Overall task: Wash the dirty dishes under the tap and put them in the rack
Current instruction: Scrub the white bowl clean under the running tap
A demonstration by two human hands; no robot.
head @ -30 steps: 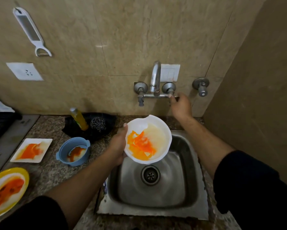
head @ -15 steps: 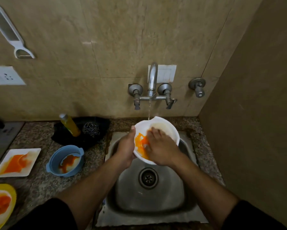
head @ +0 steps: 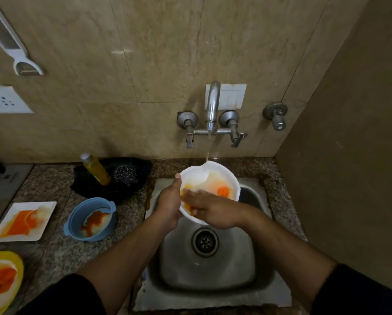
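One white bowl (head: 209,189) was under wash, held tilted over the far edge of the sink (head: 213,280), its far rim catching the thin stream from the tap (head: 212,105). A second earlier the right hand (head: 213,211) had been up at the tap's right handle with no water running; half a second earlier it had dropped into the bowl with the stream started, and it was now rubbing lower and further left across the inside. The orange smear had shrunk: the far half of the bowl showed pale and wet, with one orange patch left at the right and residue under the rubbing fingers (head: 191,194). I judge the rinse well begun but unfinished, and no rack showed anywhere in view.

The left hand (head: 170,205) gripped the bowl's left rim, thumb laid over the edge and the other fingers hidden beneath. The right hand's fingers lay flat and close together on the bowl's inner surface, pressing rather than holding anything; they were blurred by motion.

Further left on the counter (head: 54,253) waited a blue bowl (head: 90,219), a square white plate (head: 23,221) and a yellow plate (head: 2,283), all stained orange. Beyond them stood a yellow bottle (head: 95,168) and a steel scrubber (head: 125,176) on a dark cloth.
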